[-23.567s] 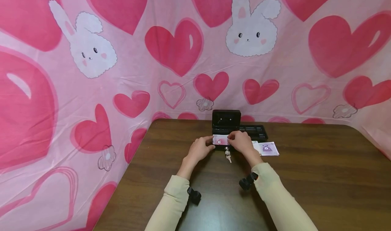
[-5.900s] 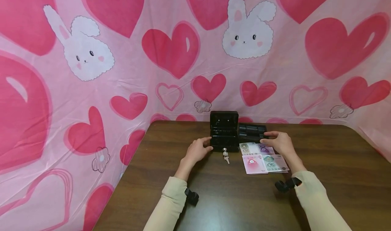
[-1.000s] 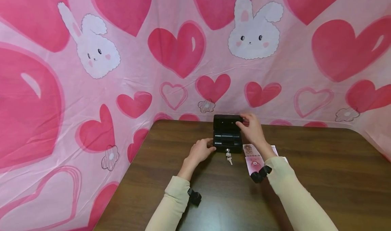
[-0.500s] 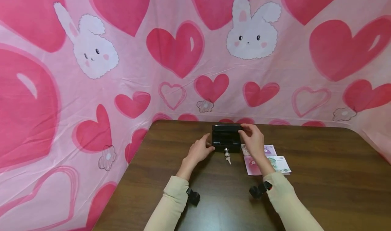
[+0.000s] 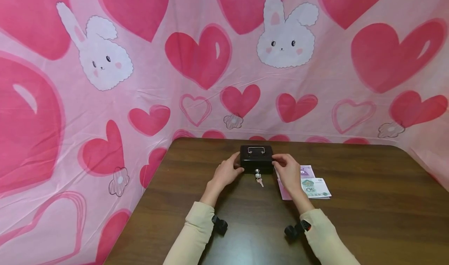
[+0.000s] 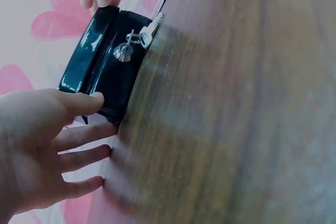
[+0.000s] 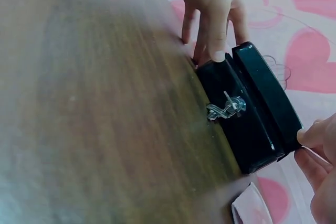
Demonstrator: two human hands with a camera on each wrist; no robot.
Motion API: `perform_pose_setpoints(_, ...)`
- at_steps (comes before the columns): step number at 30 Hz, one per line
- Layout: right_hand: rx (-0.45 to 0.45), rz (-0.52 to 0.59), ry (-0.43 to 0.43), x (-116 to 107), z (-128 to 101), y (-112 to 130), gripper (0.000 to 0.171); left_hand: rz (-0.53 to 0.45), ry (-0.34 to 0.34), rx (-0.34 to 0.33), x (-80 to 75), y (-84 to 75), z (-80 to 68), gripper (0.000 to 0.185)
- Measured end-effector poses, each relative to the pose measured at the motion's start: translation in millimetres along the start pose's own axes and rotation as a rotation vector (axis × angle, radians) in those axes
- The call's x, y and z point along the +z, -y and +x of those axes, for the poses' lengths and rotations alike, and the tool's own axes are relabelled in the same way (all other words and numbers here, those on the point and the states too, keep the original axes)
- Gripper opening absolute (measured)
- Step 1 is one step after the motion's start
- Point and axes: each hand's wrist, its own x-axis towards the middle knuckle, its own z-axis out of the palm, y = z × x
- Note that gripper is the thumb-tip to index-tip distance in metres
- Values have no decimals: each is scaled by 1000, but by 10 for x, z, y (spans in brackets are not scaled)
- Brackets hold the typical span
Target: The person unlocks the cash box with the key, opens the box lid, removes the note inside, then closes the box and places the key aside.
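A small black cash box (image 5: 256, 165) stands near the table's far edge, its lid (image 7: 268, 95) lowered with a narrow gap above the body in both wrist views. A wire handle (image 5: 256, 151) lies on top. From the front lock (image 6: 123, 52) hangs a bunch of keys (image 5: 259, 181). My left hand (image 5: 224, 174) holds the box's left side, thumb on the front corner, other fingers spread beside it. At the right end, my right hand (image 5: 289, 173) pinches the lid's edge between thumb and fingers.
Banknotes lie on the wooden table (image 5: 245, 226) right of the box: a purple one (image 5: 308, 171), a green one (image 5: 315, 188) and a pink one (image 5: 285, 195), partly behind my right hand. A pink heart-print cloth (image 5: 196, 74) hangs behind the table.
My right hand has swung the lid down from upright. Earlier, the black tray beside the box left the table, and banknotes from the box were laid out at right. My left hand stays put.
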Motion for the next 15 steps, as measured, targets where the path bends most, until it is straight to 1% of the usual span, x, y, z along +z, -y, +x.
perform_pose_setpoints(6,24,3,30,16,-43,-20,15,6,9,21,-14,16,0,70)
perform_pose_setpoints(11,56,7,57,11,-53,4,15,28,12,18,-19,16,4,65)
perform_pose_setpoints(15,41,-8,65,-10,-40,65,14,41,16,13,-13,20,12,65)
